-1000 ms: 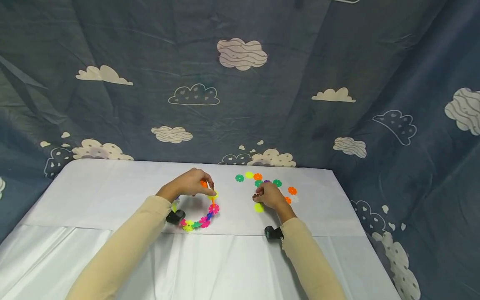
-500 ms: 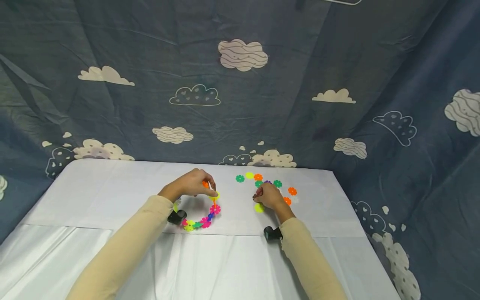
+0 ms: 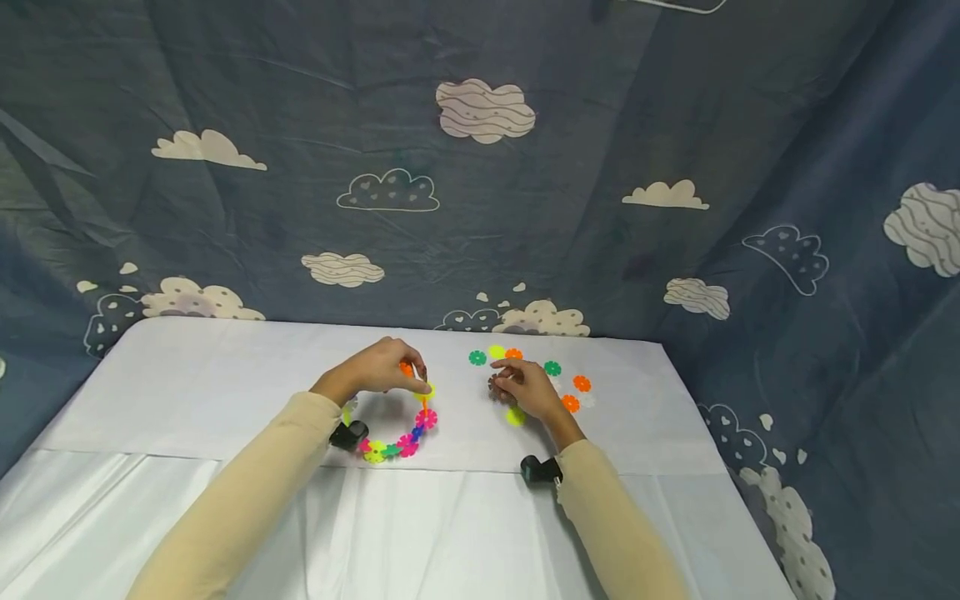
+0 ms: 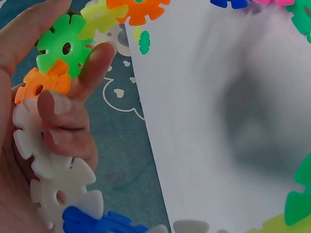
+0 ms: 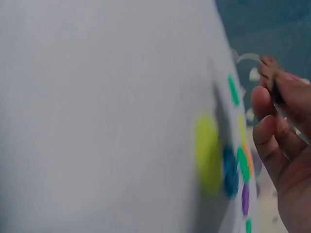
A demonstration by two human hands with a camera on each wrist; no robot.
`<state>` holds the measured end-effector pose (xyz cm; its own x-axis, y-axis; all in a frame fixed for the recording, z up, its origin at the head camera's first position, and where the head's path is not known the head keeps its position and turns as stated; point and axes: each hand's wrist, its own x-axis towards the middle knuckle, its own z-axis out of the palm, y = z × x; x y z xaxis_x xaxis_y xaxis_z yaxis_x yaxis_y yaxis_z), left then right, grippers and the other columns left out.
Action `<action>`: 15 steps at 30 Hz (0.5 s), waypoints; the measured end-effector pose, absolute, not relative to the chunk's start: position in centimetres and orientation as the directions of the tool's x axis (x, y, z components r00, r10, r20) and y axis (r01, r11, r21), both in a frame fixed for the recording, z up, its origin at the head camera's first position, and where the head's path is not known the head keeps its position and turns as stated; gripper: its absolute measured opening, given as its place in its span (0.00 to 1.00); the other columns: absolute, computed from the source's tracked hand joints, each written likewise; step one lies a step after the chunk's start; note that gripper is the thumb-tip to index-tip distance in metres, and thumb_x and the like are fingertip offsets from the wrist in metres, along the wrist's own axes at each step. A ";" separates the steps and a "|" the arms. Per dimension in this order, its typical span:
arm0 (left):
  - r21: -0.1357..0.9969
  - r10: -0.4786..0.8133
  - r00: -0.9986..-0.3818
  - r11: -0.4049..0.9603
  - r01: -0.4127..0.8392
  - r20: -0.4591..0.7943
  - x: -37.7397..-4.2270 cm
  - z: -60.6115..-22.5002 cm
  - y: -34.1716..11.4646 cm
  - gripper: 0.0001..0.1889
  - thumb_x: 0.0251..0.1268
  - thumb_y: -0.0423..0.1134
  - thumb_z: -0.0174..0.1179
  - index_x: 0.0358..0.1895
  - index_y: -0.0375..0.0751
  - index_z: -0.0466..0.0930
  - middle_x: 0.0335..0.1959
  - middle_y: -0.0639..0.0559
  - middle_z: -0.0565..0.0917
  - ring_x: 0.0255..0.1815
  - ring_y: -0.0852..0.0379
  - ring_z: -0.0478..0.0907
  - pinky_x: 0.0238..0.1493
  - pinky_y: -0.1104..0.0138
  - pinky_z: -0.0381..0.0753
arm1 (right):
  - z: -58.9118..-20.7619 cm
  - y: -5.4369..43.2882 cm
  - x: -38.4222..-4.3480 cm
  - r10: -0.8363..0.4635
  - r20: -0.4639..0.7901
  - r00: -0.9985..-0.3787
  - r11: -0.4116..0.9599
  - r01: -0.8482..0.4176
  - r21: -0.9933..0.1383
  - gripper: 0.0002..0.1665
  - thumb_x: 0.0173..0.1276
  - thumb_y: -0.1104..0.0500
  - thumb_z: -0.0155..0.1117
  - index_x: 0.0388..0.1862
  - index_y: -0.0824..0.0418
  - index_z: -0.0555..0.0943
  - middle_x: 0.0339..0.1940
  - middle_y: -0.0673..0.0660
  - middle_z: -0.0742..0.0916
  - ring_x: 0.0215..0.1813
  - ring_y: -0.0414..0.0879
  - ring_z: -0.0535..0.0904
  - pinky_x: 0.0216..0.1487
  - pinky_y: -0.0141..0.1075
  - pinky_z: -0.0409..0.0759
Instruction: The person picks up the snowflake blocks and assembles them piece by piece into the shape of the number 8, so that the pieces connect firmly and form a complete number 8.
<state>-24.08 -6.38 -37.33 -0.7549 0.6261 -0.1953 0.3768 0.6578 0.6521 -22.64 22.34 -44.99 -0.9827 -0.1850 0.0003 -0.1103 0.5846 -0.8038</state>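
Observation:
My left hand holds a ring-shaped chain of notched plastic discs over the left part of the white table. In the left wrist view its fingers curl against white discs, with a green disc and an orange disc linked on above. To the right, my right hand pinches a single brown notched disc between thumb and fingertips, raised over the table in the right wrist view. A loose yellow disc lies just below that hand.
Several loose discs lie around the right hand, among them a green disc, an orange disc and a blue disc. A dark curtain with cloud prints hangs behind the white table.
My right hand has moved slightly left with the brown disc, which shows more clearly beyond the fingertips. My left hand and the chain have stayed nearly still.

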 end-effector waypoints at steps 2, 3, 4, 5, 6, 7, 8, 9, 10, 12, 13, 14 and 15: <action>0.651 0.625 -0.755 0.660 0.375 -0.199 -24.1 -37.4 -6.4 0.13 0.55 0.50 0.70 0.37 0.45 0.85 0.31 0.56 0.84 0.29 0.57 0.74 0.25 0.67 0.79 | -44.7 21.6 -22.7 -0.203 0.060 -0.977 0.446 -0.147 -0.883 0.17 0.68 0.69 0.60 0.56 0.70 0.77 0.36 0.61 0.83 0.30 0.54 0.81 0.26 0.34 0.79; 0.649 0.622 -0.756 0.663 0.373 -0.201 -24.0 -37.4 -6.4 0.13 0.55 0.50 0.70 0.37 0.45 0.85 0.30 0.56 0.83 0.29 0.57 0.74 0.24 0.67 0.79 | -44.5 21.2 -22.7 -0.218 0.082 -0.972 0.378 -0.162 -0.911 0.18 0.69 0.70 0.59 0.57 0.72 0.75 0.37 0.63 0.82 0.29 0.55 0.81 0.24 0.35 0.79; 0.646 0.621 -0.758 0.666 0.373 -0.202 -24.0 -37.3 -6.4 0.13 0.55 0.50 0.70 0.37 0.45 0.85 0.30 0.57 0.83 0.29 0.57 0.74 0.24 0.67 0.79 | -44.2 20.7 -22.8 -0.231 0.100 -0.968 0.324 -0.173 -0.930 0.19 0.69 0.71 0.58 0.57 0.74 0.74 0.37 0.64 0.82 0.29 0.54 0.82 0.25 0.35 0.80; 0.645 0.619 -0.759 0.667 0.373 -0.201 -24.0 -37.4 -6.4 0.13 0.55 0.50 0.70 0.37 0.45 0.85 0.30 0.57 0.83 0.29 0.57 0.75 0.24 0.67 0.79 | -43.9 20.2 -22.9 -0.242 0.115 -0.963 0.280 -0.183 -0.942 0.19 0.68 0.72 0.58 0.57 0.75 0.73 0.38 0.65 0.82 0.30 0.52 0.82 0.25 0.34 0.80; 0.644 0.616 -0.761 0.669 0.372 -0.201 -24.0 -37.3 -6.4 0.14 0.55 0.50 0.70 0.37 0.45 0.85 0.30 0.57 0.83 0.28 0.57 0.75 0.24 0.67 0.79 | -43.6 19.7 -23.0 -0.250 0.124 -0.960 0.243 -0.186 -0.952 0.19 0.68 0.72 0.59 0.56 0.76 0.73 0.38 0.66 0.83 0.30 0.50 0.82 0.27 0.33 0.81; 0.643 0.614 -0.764 0.670 0.372 -0.198 -24.0 -37.4 -6.4 0.14 0.55 0.50 0.70 0.38 0.45 0.85 0.30 0.57 0.83 0.28 0.57 0.75 0.24 0.67 0.79 | -43.2 19.2 -23.0 -0.256 0.128 -0.958 0.214 -0.186 -0.959 0.18 0.67 0.73 0.59 0.55 0.76 0.72 0.38 0.67 0.83 0.30 0.48 0.82 0.28 0.32 0.81; 0.644 0.613 -0.766 0.669 0.371 -0.195 -24.1 -37.4 -6.3 0.15 0.55 0.50 0.71 0.39 0.45 0.85 0.29 0.57 0.83 0.27 0.57 0.75 0.23 0.67 0.79 | -42.9 18.7 -23.0 -0.255 0.131 -0.958 0.194 -0.184 -0.964 0.18 0.66 0.73 0.60 0.55 0.76 0.73 0.38 0.67 0.83 0.30 0.45 0.82 0.28 0.31 0.80; 0.647 0.612 -0.767 0.667 0.369 -0.193 -24.1 -37.4 -6.3 0.15 0.54 0.50 0.71 0.40 0.45 0.84 0.29 0.56 0.83 0.26 0.57 0.75 0.23 0.67 0.79 | -42.5 18.2 -23.0 -0.254 0.132 -0.958 0.173 -0.179 -0.969 0.18 0.66 0.74 0.60 0.54 0.76 0.73 0.39 0.67 0.83 0.30 0.43 0.81 0.29 0.31 0.80; 0.650 0.611 -0.768 0.665 0.366 -0.192 -24.1 -37.4 -6.3 0.16 0.54 0.50 0.71 0.41 0.45 0.83 0.29 0.56 0.83 0.25 0.57 0.75 0.23 0.67 0.79 | -42.3 17.8 -23.0 -0.252 0.135 -0.958 0.158 -0.178 -0.971 0.17 0.65 0.74 0.61 0.53 0.76 0.74 0.39 0.67 0.84 0.30 0.42 0.81 0.29 0.30 0.80; 0.659 0.608 -0.771 0.661 0.359 -0.190 -24.1 -37.4 -6.3 0.17 0.54 0.50 0.71 0.42 0.45 0.82 0.28 0.56 0.83 0.24 0.57 0.75 0.22 0.66 0.78 | -41.7 17.0 -22.9 -0.250 0.146 -0.957 0.133 -0.183 -0.974 0.16 0.65 0.73 0.62 0.52 0.76 0.76 0.40 0.67 0.85 0.30 0.41 0.81 0.30 0.29 0.79; 0.663 0.608 -0.771 0.658 0.357 -0.189 -24.1 -37.4 -6.3 0.18 0.54 0.51 0.71 0.43 0.45 0.81 0.28 0.55 0.82 0.23 0.57 0.75 0.22 0.66 0.78 | -41.5 16.6 -22.9 -0.250 0.156 -0.956 0.122 -0.191 -0.974 0.16 0.65 0.73 0.62 0.51 0.76 0.76 0.40 0.67 0.85 0.30 0.41 0.81 0.30 0.29 0.79; 0.667 0.609 -0.771 0.655 0.355 -0.188 -24.1 -37.4 -6.3 0.19 0.54 0.51 0.71 0.43 0.44 0.80 0.27 0.55 0.82 0.23 0.57 0.75 0.22 0.66 0.78 | -41.3 16.3 -22.9 -0.253 0.167 -0.953 0.107 -0.199 -0.974 0.15 0.65 0.73 0.62 0.51 0.76 0.77 0.40 0.66 0.85 0.31 0.41 0.81 0.30 0.29 0.79; 0.671 0.611 -0.769 0.652 0.354 -0.187 -24.1 -37.4 -6.3 0.19 0.54 0.51 0.71 0.43 0.44 0.80 0.27 0.55 0.83 0.22 0.57 0.75 0.22 0.65 0.78 | -41.2 16.1 -22.8 -0.257 0.178 -0.950 0.096 -0.209 -0.973 0.14 0.65 0.72 0.62 0.50 0.76 0.78 0.41 0.66 0.85 0.30 0.41 0.81 0.29 0.29 0.79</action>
<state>-24.13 -6.34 -37.39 -0.7694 0.6108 -0.1870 0.3544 0.6517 0.6706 -22.80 16.06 -41.16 -0.9498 -0.2571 0.1783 -0.2086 0.0957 -0.9733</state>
